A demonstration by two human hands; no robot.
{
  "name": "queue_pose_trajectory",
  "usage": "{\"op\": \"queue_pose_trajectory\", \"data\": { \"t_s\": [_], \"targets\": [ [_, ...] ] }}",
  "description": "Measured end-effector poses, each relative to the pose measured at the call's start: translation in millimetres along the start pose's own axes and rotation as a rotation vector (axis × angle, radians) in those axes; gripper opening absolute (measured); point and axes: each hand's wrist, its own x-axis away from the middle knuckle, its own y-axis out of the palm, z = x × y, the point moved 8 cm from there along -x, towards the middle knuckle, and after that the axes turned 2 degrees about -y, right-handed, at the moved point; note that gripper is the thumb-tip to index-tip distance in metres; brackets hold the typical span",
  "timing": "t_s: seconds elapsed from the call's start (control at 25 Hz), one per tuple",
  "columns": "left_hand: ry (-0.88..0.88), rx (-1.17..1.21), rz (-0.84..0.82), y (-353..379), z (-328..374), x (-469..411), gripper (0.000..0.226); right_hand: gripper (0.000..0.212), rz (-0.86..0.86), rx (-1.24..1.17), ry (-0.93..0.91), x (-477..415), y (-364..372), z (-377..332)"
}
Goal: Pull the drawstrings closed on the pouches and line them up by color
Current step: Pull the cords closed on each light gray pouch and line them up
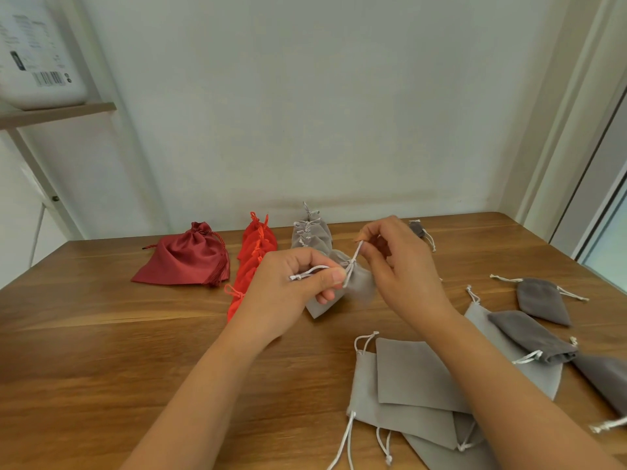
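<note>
Left hand [298, 290] pinches one end of the drawstrings [310, 272] and the right hand [397, 269] pinches the other, both clamped tight. Between them at mid-frame, the light grey pouch [359, 286] hangs over the table [101, 334]. Its neck looks almost gathered. Pull both cords straight outward with even force so the mouth cinches squarely, then set it at the near end of the light grey row [310, 235], upper centre.

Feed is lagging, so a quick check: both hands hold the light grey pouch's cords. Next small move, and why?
Probably lay the light grey pouch at the near end of the light grey row. Its neck already looks gathered tight, with left hand and right hand each pinching a cord pulled outward.
</note>
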Motion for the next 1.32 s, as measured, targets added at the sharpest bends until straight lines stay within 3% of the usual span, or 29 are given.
{"op": "queue_pose_trajectory", "data": {
  "t_s": [0.24,0.4,0.56,0.64,0.8,0.96,1.12,1.32],
  "targets": [
    [0.075,-0.013,0.115,-7.2,6.7,0.7,0.012,0.016,0.046,-0.030,-0.051,-0.1,0.0,1.6],
    [0.119,0.034,0.044,2.9,11.9,4.6,0.013,0.013,0.022,-0.031,-0.029,1.6,6.0,2.7],
    [-0.023,0.532,0.104,-4.5,1.3,-0.6,0.017,0.008,0.015,-0.161,-0.058,3.3,6.1,-5.7],
    [-0.157,0.668,0.128,-6.3,-9.3,-3.1,0.021,0.005,-0.041,-0.249,-0.055,5.3,10.9,-11.8],
    [-0.423,0.604,0.061,0.1,-33.0,-0.5,0.019,0.010,-0.108,-0.329,-0.105,6.7,11.3,-24.8],
    [-0.527,0.467,-0.102,6.5,-37.7,5.6,0.024,0.008,-0.225,-0.344,-0.124,8.2,19.8,-28.3],
    [-0.504,0.331,-0.279,5.2,-31.7,9.3,0.018,0.009,-0.323,-0.284,-0.152,12.0,27.8,-29.2],
    [-0.429,0.292,-0.429,12.6,-18.8,14.2,0.024,0.005,-0.290,-0.154,-0.211,11.1,22.7,-34.0]
  ]
}}
